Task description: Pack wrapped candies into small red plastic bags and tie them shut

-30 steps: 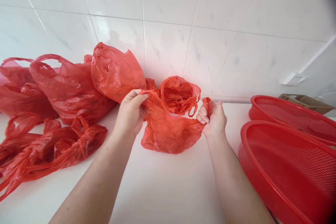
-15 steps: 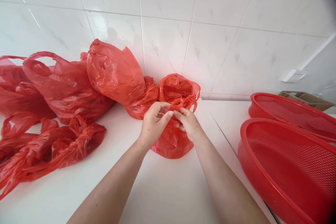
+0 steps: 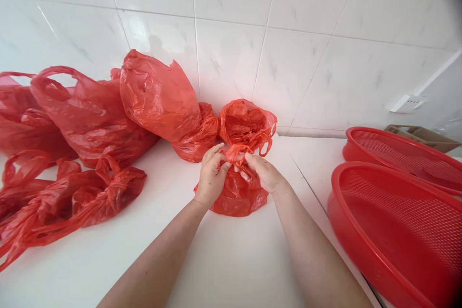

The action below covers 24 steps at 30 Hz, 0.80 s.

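I have the left hand (image 3: 210, 179) and right hand (image 3: 266, 173), well apart a second ago, now close together at the small bag (image 3: 238, 198) directly beneath them. The left pinches its bunched top and the right curls loosely around it, so the mouth looks gathered; another bag (image 3: 231, 122) stands just beyond both hands.

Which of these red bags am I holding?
The bag at front centre: the left grip and right grip both have its bunched top; the other bags are in neither.
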{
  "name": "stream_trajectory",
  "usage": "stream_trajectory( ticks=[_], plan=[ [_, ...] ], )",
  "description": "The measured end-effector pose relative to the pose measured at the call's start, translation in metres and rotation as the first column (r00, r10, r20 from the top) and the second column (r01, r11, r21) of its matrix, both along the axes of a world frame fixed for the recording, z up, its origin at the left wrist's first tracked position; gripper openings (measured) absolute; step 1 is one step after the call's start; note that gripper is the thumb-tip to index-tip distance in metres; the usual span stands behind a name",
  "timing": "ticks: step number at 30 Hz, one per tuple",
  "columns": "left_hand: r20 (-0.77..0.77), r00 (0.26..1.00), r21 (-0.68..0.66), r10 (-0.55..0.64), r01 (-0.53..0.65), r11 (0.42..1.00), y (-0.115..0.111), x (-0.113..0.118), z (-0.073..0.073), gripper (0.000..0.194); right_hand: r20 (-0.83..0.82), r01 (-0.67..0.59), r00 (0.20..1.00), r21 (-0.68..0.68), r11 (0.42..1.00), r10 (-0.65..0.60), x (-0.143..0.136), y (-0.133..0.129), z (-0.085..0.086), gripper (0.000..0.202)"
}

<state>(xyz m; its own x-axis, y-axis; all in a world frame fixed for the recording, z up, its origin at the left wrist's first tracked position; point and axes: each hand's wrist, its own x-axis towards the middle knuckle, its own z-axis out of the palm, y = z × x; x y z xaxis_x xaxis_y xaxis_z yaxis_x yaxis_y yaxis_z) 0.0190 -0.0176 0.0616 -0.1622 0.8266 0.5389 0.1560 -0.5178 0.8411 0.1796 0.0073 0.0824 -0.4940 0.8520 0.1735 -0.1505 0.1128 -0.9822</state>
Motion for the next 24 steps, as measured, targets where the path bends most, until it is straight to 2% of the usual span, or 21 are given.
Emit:
stream_trajectory(
  ticks=[2, 5, 7, 11, 13, 15, 17, 18, 20, 22, 24],
  plan=[
    [-0.033, 0.999, -0.065, -0.026, 0.024, 0.998, 0.002, 0.000, -0.004, 0.008, 0.038, -0.010, 0.999, 0.030, 0.999, 0.009, 0.002, 0.001, -0.003, 0.045],
    [-0.143, 0.990, -0.142, -0.009, -0.012, 0.990, 0.004, 0.001, -0.011, 0.008, 0.157, 0.025, 0.987, 0.092, 0.995, -0.039, 0.004, 0.004, -0.005, 0.027],
    [-0.168, 0.985, -0.145, 0.023, -0.047, 0.988, 0.005, 0.001, -0.015, 0.008, 0.209, 0.003, 0.977, 0.118, 0.993, -0.028, 0.006, 0.005, -0.005, 0.024],
    [-0.164, 0.981, -0.147, 0.102, -0.127, 0.981, 0.009, -0.002, -0.019, 0.010, 0.298, -0.084, 0.954, 0.148, 0.985, 0.036, 0.009, 0.002, -0.003, 0.040],
    [-0.162, 0.977, -0.133, 0.140, -0.163, 0.978, 0.010, -0.004, -0.019, 0.009, 0.326, -0.069, 0.945, 0.171, 0.983, 0.010, 0.007, 0.001, -0.002, 0.032],
    [-0.167, 0.968, -0.097, 0.188, -0.206, 0.974, 0.009, -0.004, -0.019, 0.007, 0.314, 0.005, 0.946, 0.222, 0.975, -0.077, 0.002, 0.002, -0.005, 0.014],
    [-0.185, 0.955, -0.042, 0.233, -0.245, 0.969, 0.007, -0.003, -0.018, 0.004, 0.307, 0.155, 0.920, 0.292, 0.944, -0.246, -0.005, 0.004, -0.009, 0.030],
    [-0.203, 0.948, -0.007, 0.244, -0.251, 0.968, 0.006, -0.003, -0.018, 0.003, 0.316, 0.239, 0.884, 0.329, 0.913, -0.345, -0.008, 0.006, -0.012, 0.036],
    [-0.262, 0.933, 0.077, 0.245, -0.233, 0.969, 0.004, -0.002, -0.019, 0.002, 0.347, 0.367, 0.785, 0.406, 0.837, -0.513, -0.012, 0.009, -0.017, 0.037],
    [-0.340, 0.907, 0.177, 0.247, -0.196, 0.965, 0.004, -0.003, -0.020, 0.002, 0.348, 0.425, 0.718, 0.466, 0.776, -0.603, -0.013, 0.012, -0.020, 0.031],
    [-0.408, 0.871, 0.277, 0.273, -0.167, 0.946, 0.005, -0.004, -0.022, 0.002, 0.315, 0.445, 0.722, 0.471, 0.762, -0.616, -0.013, 0.015, -0.021, 0.030]
  ],
)
